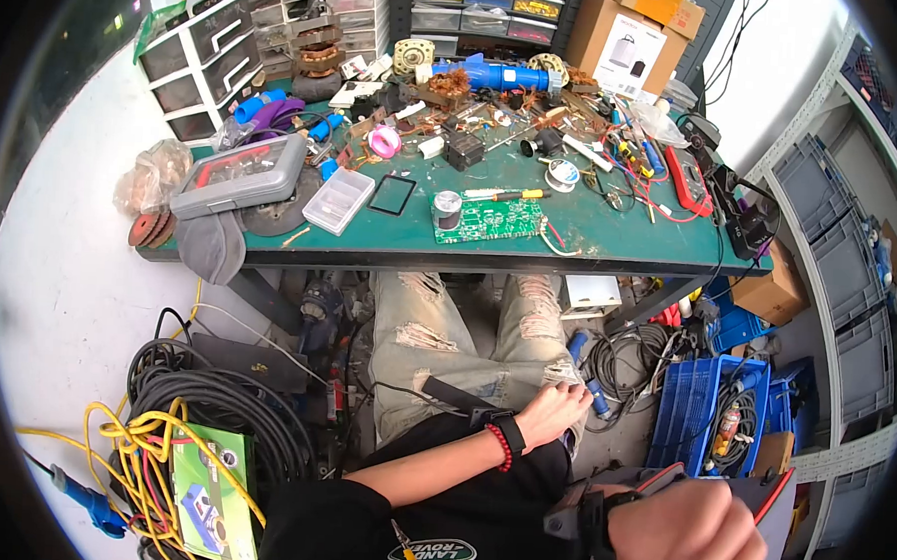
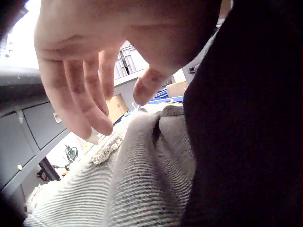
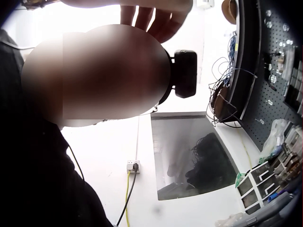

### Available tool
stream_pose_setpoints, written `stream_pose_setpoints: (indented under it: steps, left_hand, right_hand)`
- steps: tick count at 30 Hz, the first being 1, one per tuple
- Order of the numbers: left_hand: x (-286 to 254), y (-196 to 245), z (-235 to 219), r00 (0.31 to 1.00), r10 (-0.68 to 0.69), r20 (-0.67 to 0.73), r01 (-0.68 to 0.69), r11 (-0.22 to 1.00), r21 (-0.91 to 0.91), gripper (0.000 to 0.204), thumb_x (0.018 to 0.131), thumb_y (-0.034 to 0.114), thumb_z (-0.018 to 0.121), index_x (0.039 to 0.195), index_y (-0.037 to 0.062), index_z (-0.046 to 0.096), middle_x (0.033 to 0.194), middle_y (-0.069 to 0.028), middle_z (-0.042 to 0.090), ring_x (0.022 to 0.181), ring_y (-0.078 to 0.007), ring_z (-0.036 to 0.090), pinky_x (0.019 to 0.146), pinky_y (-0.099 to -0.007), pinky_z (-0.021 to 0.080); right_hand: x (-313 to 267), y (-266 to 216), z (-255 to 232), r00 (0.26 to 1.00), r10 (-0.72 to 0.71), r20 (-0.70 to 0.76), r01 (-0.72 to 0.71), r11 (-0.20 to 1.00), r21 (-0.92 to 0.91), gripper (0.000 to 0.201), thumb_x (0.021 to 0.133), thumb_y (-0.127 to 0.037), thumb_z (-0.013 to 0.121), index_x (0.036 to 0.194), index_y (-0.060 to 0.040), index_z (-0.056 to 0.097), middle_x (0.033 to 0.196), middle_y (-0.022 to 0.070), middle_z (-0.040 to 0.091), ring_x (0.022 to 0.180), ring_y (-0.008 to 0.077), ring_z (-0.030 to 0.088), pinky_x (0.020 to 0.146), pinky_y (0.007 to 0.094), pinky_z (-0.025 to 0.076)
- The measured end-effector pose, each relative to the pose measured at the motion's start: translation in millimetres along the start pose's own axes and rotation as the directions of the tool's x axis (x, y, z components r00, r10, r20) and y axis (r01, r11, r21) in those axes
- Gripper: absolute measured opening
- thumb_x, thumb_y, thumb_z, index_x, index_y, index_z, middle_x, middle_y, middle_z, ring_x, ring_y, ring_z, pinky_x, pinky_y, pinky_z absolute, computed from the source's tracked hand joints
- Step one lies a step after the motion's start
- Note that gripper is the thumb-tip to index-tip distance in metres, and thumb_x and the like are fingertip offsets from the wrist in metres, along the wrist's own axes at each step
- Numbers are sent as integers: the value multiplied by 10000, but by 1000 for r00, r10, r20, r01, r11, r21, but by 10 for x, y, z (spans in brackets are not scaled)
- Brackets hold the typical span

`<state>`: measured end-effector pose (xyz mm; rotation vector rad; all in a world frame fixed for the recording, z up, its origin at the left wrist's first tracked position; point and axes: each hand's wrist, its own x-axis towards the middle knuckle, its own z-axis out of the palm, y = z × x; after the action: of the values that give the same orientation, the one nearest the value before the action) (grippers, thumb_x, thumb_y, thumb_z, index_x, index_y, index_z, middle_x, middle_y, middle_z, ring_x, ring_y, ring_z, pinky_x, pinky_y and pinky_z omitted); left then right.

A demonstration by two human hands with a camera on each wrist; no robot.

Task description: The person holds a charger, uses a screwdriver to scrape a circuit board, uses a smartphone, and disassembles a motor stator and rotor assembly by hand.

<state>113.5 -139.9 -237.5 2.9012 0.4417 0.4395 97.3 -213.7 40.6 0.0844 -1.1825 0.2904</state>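
My left hand (image 1: 553, 415) is over the thigh of the ripped jeans (image 1: 415, 364), a red bead bracelet (image 1: 501, 448) at its wrist. In the left wrist view its fingers (image 2: 78, 97) hang loosely bent above the denim, holding nothing. Up close to the head camera, my right hand (image 1: 693, 531) is raised with its knuckles showing. The right wrist view has its fingers (image 3: 163, 26) spread slightly apart beside the head and a black camera (image 3: 185, 73); no held thing shows. A green circuit board (image 1: 496, 222) lies at the table's front edge, below a yellow-and-black pen-like tool (image 1: 520, 195).
The green table (image 1: 320, 242) carries a grey case (image 1: 238, 176), a clear plastic box (image 1: 339, 201), a solder spool (image 1: 561, 175), a red multimeter (image 1: 686, 180) and scattered parts. Coiled black cables (image 1: 213, 395) lie at left. A blue crate (image 1: 688, 416) and grey shelving (image 1: 815, 366) stand at right.
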Motion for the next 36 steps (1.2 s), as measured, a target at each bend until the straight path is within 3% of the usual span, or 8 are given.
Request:
stream_pose_setpoints:
  steps: [8, 18, 23, 25, 28, 31, 34, 36]
  left_hand:
    - [90, -72, -310, 932, -124, -341, -89, 833, -546, 246, 830, 211, 599, 987, 24, 623, 931, -132, 635, 918, -300, 615, 701, -417, 508]
    - [-731, -884, -1200, 799, -583, -150, 402, 702, -587, 630, 920, 380, 633, 1388, -4, 459, 1393, -218, 500, 1293, -304, 497, 1068, -400, 392]
    - [-910, -883, -2060, 438, -835, -333, -256, 240, -937, 646, 1002, 403, 371, 1514, 30, 242, 1539, -167, 307, 1345, -315, 411, 1131, -437, 316]
    - [-1018, -916, -2335, 323, -854, -407, -562, 173, -809, 691, 995, 448, 310, 1514, 4, 202, 1545, -179, 281, 1403, -332, 318, 1170, -475, 234]
    - [-993, -805, -2606, 234, -820, -522, -635, 278, -721, 682, 1000, 439, 243, 1522, 5, 177, 1572, -179, 218, 1453, -311, 216, 1192, -457, 165]
    - [-554, -209, -2543, 384, -824, -416, -759, -26, -650, 764, 978, 519, 314, 1522, 8, 154, 1565, -187, 225, 1440, -340, 242, 1191, -479, 191]
    - [-369, 315, -2363, 994, -104, -36, -12, 221, -975, 620, 847, 183, 624, 1376, 18, 344, 1153, -167, 576, 900, -175, 534, 861, -359, 411]
    - [-393, 114, -2190, 950, -289, -120, -123, 8, -992, 455, 914, 147, 524, 1343, 12, 456, 1284, -130, 519, 1198, -207, 457, 1039, -370, 307]
  right_hand:
    - [-237, 138, -697, 552, 828, -93, -630, 342, -697, 513, 870, -371, 522, 986, 100, 689, 896, 190, 699, 781, 261, 665, 726, 322, 502]
    - [-952, 138, -1798, 122, 934, -335, -675, -169, -718, 510, 1017, -301, 472, 1410, 21, 429, 1414, 211, 492, 1344, 265, 443, 1103, 344, 330]
    - [-446, -52, -1833, 498, 790, -358, -637, 54, -769, 568, 1047, -324, 341, 1499, 10, 261, 1578, 159, 235, 1474, 249, 179, 1195, 357, 109]
    - [-181, -43, -1559, 869, 265, -418, -494, 411, -766, 596, 1041, -353, 242, 1504, 23, 232, 1579, 171, 221, 1478, 265, 158, 1202, 401, 75]
    - [-18, -65, -1098, 896, -291, -336, -189, 436, -880, 624, 1029, -358, 155, 1503, 46, 200, 1578, 188, 205, 1478, 307, 140, 1207, 427, 52]
    - [-478, 315, -612, 835, -312, -453, -142, 673, -726, 589, 1019, -342, 244, 1454, 48, 320, 1519, 188, 322, 1439, 272, 255, 1203, 389, 131]
    - [-894, 587, -532, 983, 65, -173, -174, 633, -754, 570, 990, -375, 291, 1381, 14, 436, 1441, 216, 415, 1421, 317, 292, 1173, 435, 163]
    - [-1044, 689, -553, 941, 336, 40, -184, 608, -772, 564, 971, -396, 322, 1332, -9, 514, 1388, 234, 477, 1408, 348, 316, 1153, 466, 184]
